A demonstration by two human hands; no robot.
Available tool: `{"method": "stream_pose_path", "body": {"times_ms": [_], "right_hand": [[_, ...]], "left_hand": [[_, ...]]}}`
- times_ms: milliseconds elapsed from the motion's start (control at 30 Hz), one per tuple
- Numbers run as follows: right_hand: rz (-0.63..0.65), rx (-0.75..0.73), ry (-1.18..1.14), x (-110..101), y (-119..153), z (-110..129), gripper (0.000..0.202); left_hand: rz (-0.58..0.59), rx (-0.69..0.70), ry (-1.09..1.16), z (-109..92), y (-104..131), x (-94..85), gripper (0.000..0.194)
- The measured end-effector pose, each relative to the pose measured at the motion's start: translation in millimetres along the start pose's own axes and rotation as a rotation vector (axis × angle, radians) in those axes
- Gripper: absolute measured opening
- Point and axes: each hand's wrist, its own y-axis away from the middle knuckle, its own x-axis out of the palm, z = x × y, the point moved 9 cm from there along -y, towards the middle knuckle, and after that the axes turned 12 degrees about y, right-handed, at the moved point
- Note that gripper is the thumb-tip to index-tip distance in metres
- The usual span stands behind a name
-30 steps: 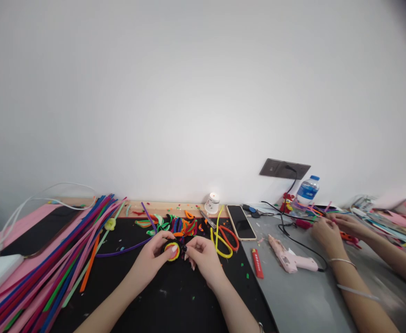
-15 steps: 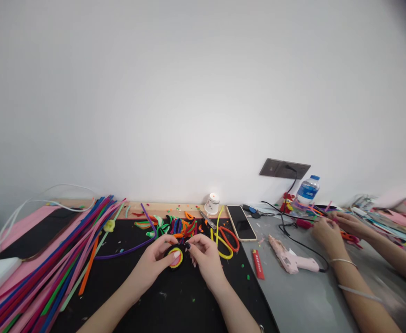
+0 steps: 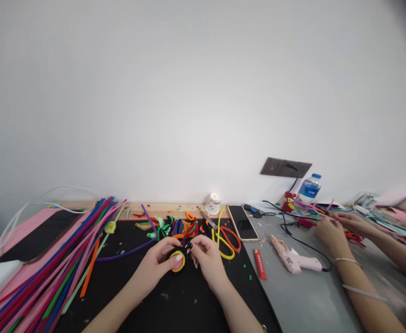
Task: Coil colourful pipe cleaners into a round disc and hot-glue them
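Over the black mat point(image 3: 175, 305), my left hand point(image 3: 157, 261) is closed on a round pipe-cleaner coil point(image 3: 178, 267), its thumb lying across the front. The coil has a pink middle, a yellow ring and a black outer edge. At its right side my right hand point(image 3: 206, 259) pinches with thumb and forefinger at the black edge, apparently on the end of the black pipe cleaner; the fingers partly hide it. Just beyond both hands lies a pile of bent pipe-cleaner pieces point(image 3: 185, 227) in green, orange, blue and red.
Long pipe cleaners point(image 3: 67, 259) spread at left. Scissors point(image 3: 230, 240), a phone point(image 3: 242, 223), a paper cup point(image 3: 213, 203), a red packet point(image 3: 260, 264) and a pink glue gun point(image 3: 293, 259) with its cord lie to the right. Another person's hands point(image 3: 331, 231) work near a water bottle point(image 3: 309, 189).
The view has shifted slightly. Both hands keep nearly the same hold on the coil, which shows a little more of its pink middle.
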Motion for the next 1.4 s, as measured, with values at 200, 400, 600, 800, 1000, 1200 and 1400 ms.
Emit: {"method": "stream_pose_path", "body": {"times_ms": [200,400,600,800,1000,1200,1400], "right_hand": [[0.037,0.013,-0.004,2,-1,1,0.022],[0.087,0.034,-0.018,5,-2,2,0.026],[0.119,0.058,-0.016,8,-1,-2,0.026],[0.099,0.07,0.049,3,-6,-5,0.026],[-0.054,0.035,0.186,-56,-2,18,0.014],[-0.37,0.024,0.834,-196,37,52,0.028],[-0.372,0.274,1.404,-304,67,17,0.055]], "left_hand": [[0.026,0.012,-0.058,1,0,1.5,0.015],[0.066,0.021,-0.104,-1,0,5.2,0.014],[0.091,0.019,-0.122,-2,2,7.9,0.012],[0.065,0.018,-0.118,-1,0,5.0,0.013],[-0.016,0.019,-0.091,-4,0,-2.4,0.013],[-0.054,0.018,-0.057,-5,-2,-5.1,0.015],[-0.071,0.014,-0.03,-5,-3,-6.8,0.016]]}}
